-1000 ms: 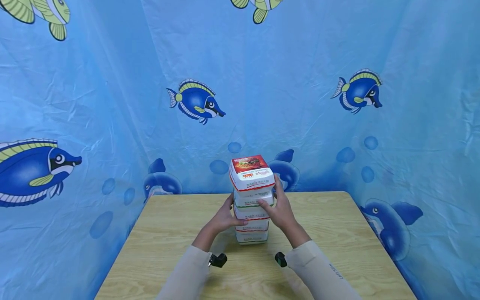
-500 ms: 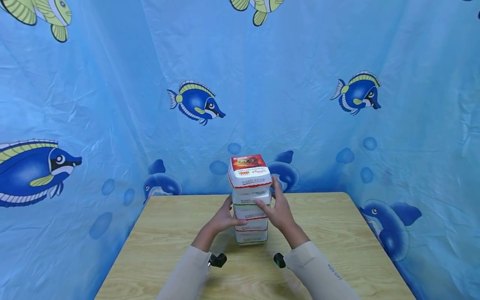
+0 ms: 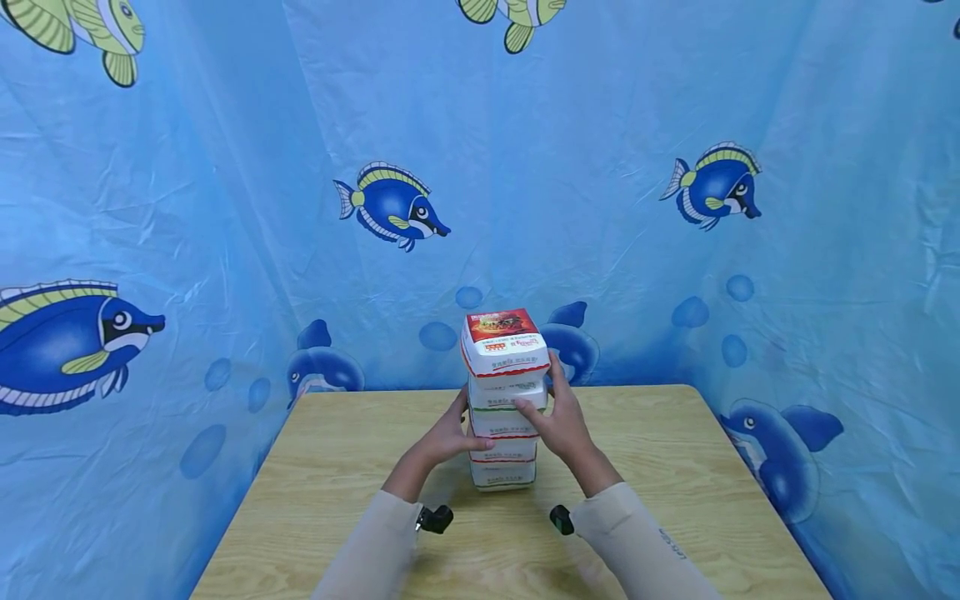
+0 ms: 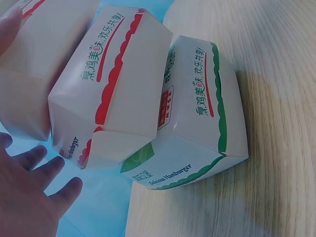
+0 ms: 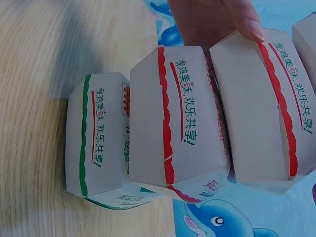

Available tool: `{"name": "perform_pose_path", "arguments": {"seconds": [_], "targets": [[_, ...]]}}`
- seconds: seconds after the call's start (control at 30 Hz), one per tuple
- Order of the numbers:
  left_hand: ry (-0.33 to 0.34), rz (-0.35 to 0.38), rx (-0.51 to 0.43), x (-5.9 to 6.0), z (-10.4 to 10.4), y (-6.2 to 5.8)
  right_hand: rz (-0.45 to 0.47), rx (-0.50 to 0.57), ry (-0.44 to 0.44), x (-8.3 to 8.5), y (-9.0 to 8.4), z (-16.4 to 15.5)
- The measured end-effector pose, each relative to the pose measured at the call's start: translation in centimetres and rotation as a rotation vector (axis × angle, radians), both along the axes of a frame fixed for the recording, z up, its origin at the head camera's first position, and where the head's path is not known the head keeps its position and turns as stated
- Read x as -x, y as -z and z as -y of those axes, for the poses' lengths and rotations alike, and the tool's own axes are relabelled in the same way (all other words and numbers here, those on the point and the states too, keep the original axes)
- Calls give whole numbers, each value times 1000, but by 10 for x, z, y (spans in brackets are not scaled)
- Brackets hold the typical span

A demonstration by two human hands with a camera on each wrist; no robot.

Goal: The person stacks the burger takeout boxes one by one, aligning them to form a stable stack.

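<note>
A stack of several white hamburger boxes point(image 3: 504, 473) stands on the wooden table. The top box point(image 3: 506, 350) has a red lid with a burger picture and sits slightly askew. My left hand point(image 3: 442, 435) lies along the stack's left side, thumb across the front near mid-height. In the left wrist view its fingers point(image 4: 47, 173) are straight and spread beside the red-trimmed box point(image 4: 108, 94). My right hand point(image 3: 561, 421) holds the upper boxes higher on the right, thumb on the front of the green-trimmed second box point(image 3: 498, 398). Its other fingertips are mostly hidden. The bottom box point(image 5: 106, 138) has green trim.
The light wooden table point(image 3: 352, 500) extends to both sides of the stack. Behind it hangs a blue sheet point(image 3: 525, 192) printed with fish and dolphins. A small black device point(image 3: 437, 519) sits at each wrist.
The upper boxes shift slightly left with my right hand, then back right. The lower boxes and my left hand stay almost still.
</note>
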State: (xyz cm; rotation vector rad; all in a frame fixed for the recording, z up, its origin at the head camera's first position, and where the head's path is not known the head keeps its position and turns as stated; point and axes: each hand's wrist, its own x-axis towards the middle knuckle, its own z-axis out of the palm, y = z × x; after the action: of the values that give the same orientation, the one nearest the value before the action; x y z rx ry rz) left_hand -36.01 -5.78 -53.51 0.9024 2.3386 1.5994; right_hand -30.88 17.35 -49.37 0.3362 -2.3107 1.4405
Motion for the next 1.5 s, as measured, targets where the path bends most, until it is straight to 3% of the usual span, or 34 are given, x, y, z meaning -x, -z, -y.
{"name": "perform_pose_path", "arguments": {"seconds": [0.33,0.47,0.6,0.73,0.83,0.9,1.0,1.1,1.5], "targets": [[-15,-20,29,0,1,3,-14,-3,0,-3,-1,-1],[-49,-32,28,-5,4,-3,-21,-16,8,-3,-1,-1],[-73,-89,-20,-9,4,-19,-25,-22,11,-3,-2,-1],[-53,-135,-71,-9,1,-39,-27,-25,10,-2,-3,-1],[-16,-120,-57,-13,-2,-58,-22,-22,2,-1,-3,-1],[3,-99,-42,-11,-4,-63,-13,-12,-16,0,0,-1],[13,-72,-34,-8,-4,-64,-11,3,-49,1,4,0],[10,-75,-57,1,-4,-53,-17,6,-67,1,6,0],[-3,-58,-86,8,-5,-50,-7,-32,-40,4,7,0]]}}
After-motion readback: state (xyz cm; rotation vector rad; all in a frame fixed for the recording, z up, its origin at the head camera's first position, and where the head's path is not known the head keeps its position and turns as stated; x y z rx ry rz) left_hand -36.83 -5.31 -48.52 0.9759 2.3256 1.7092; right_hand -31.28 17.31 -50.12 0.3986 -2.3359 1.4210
